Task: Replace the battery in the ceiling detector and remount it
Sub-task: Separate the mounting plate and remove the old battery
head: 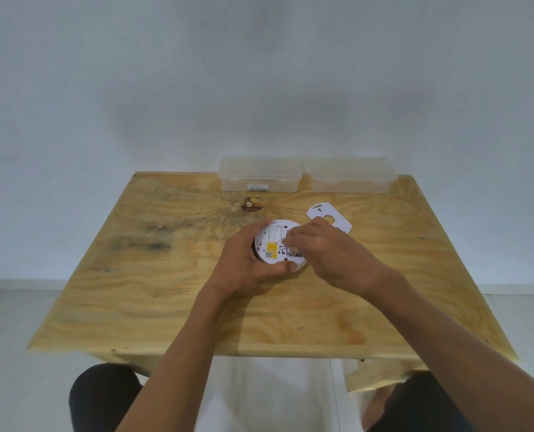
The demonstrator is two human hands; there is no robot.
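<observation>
A round white detector (pixel 273 244) lies back side up in the middle of the wooden table (pixel 166 291), showing a yellow label and small print. My left hand (pixel 244 269) wraps around its left and near rim, thumb at the front edge. The fingertips of my right hand (pixel 325 251) press into the detector's right half, by a small grey round part; whether they hold anything is hidden. The detector's flat white mounting plate (pixel 329 218) rests on the table just behind my right hand.
Two clear plastic boxes stand at the table's far edge against the wall: the left box (pixel 259 174) has a small white item at its front, and the right box (pixel 350 174) looks empty. My knees show below the near edge.
</observation>
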